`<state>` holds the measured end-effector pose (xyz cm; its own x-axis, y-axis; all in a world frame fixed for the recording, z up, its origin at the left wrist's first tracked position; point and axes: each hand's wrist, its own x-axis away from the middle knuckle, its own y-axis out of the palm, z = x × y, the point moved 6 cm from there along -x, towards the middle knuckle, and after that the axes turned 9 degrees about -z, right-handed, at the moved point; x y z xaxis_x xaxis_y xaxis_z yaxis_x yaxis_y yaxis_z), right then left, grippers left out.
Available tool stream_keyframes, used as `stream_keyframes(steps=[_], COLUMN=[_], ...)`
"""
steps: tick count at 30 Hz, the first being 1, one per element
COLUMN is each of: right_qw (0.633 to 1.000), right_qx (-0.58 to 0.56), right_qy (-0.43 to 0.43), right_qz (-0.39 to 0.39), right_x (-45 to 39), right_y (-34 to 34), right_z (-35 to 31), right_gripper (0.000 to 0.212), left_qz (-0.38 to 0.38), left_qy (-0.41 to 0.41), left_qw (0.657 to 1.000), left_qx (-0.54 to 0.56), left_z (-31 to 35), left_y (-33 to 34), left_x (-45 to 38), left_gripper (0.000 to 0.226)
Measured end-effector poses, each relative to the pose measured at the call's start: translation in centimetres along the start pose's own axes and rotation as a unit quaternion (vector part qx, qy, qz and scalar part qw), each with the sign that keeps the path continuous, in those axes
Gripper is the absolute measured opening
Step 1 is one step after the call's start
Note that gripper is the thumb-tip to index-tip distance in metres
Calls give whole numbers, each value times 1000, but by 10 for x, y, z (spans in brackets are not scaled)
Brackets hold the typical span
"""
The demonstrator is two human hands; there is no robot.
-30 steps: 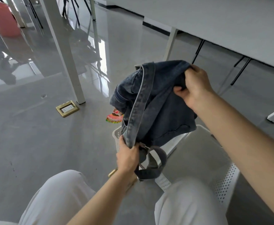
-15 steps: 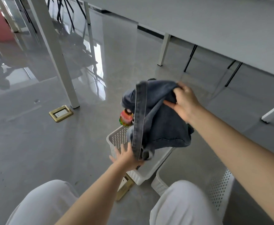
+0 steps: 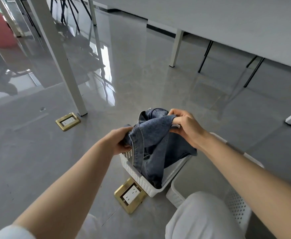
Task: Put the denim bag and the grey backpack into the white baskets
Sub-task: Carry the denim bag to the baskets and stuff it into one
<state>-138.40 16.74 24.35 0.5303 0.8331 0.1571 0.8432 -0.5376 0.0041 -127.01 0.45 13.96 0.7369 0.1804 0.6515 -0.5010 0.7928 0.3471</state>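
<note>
The bag (image 3: 158,144) is being held partly inside the nearer-left basket (image 3: 137,176), its lower part being lowered within the walls and its top being kept above the rim. The left hand (image 3: 120,140) is being closed on the bag's left edge, the right hand (image 3: 184,125) on its upper right. A second basket (image 3: 236,204) is being kept just beside the first, to its right. One floor socket (image 3: 130,195) is lying just left of the first basket, another (image 3: 68,121) farther left, near a table leg (image 3: 63,66). A table (image 3: 227,23) is standing behind.
</note>
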Motion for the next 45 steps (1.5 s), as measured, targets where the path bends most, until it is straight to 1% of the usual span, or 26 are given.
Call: stream_keyframes(steps=[2, 4, 7, 9, 10, 12, 14, 15, 16, 17, 19, 21, 23, 24, 25, 27, 29, 30, 32, 34, 37, 39, 41, 43, 44, 45], right_qw=[1000, 997, 983, 968, 957, 922, 873, 852, 842, 844, 865, 880, 875, 869, 868, 894, 927, 938, 954, 958, 959, 955, 947, 939, 937, 934], right_qx=[20, 71, 168, 229, 269, 351, 425, 460, 482, 488, 455, 422, 419, 419, 410, 338, 246, 208, 90, -13, -35, -45, -101, -147, -147, -144], right_qy=[7, 13, 35, 52, 75, 160, 236, 250, 242, 217, 174, 184, 226, 251, 269, 287, 264, 240, 177, 94, -9, -54, -54, -20, 1, 20], right_qz=[3, 23, 64, 83, 77, 13, -43, -32, 7, 54, 122, 118, 90, 79, 70, 64, 99, 139, 226, 270, 280, 287, 301, 311, 318, 327], right_x=[2, 5, 14, 21, 23, 27, 29, 28, 26, 22, 13, 4, -4, -7, -9, -12, -12, -13, -15, -19, -18, -6, 10, 26, 33, 39], right_y=[-5, -13, -23, -29, -32, -36, -38, -38, -38, -36, -30, -18, -6, -1, 3, 10, 7, 0, -18, -31, -39, -39, -43, -47, -49, -51], right_z=[13, 25, 46, 64, 74, 94, 102, 97, 86, 73, 55, 52, 59, 65, 69, 78, 81, 77, 62, 34, -22, -47, -50, -35, -24, -14], right_gripper=[5, 3, 2, 13, 20, 35, 36, 33, 30, 27, 22, 42, 70, 79, 79, 56, 24, 18, 20, 13, 26, 31, 37, 42, 42, 42], left_qz=[53, 90, 99, 98, 92, 70, 51, 43, 39, 36, 32, 31, 29, 28, 29, 35, 46, 55, 83, 99, 89, 77, 53, 17, -2, -6], left_qy=[31, 89, 161, 181, 186, 186, 178, 174, 170, 167, 162, 161, 160, 158, 156, 154, 160, 167, 181, 184, 184, 179, 170, 146, 124, 103], left_qw=[996, 989, 981, 978, 977, 979, 983, 984, 984, 985, 986, 986, 987, 987, 987, 986, 984, 982, 977, 973, 969, 962, 947, 918, 894, 856], left_qx=[-64, -78, -42, -44, -44, -37, -24, -18, -16, -13, -11, -9, -12, -21, -30, -55, -69, -72, -82, -98, -142, -193, -267, -368, -430, -507], left_z=[9, 21, 29, 23, 18, 7, -3, -8, -11, -14, -18, -20, -23, -24, -25, -27, -25, -21, -14, -9, -7, -7, -11, -23, -32, -39], left_y=[-2, -3, -1, 2, 6, 16, 28, 34, 39, 43, 47, 46, 43, 42, 41, 38, 31, 27, 17, 13, 24, 37, 52, 66, 72, 77], left_x=[0, 3, 9, 13, 15, 18, 19, 19, 19, 18, 18, 21, 22, 24, 25, 28, 29, 31, 34, 36, 40, 44, 47, 46, 46, 45], left_gripper=[26, 24, 16, 14, 13, 13, 11, 10, 10, 13, 17, 17, 17, 17, 18, 19, 16, 14, 16, 22, 25, 30, 30, 29, 31, 35])
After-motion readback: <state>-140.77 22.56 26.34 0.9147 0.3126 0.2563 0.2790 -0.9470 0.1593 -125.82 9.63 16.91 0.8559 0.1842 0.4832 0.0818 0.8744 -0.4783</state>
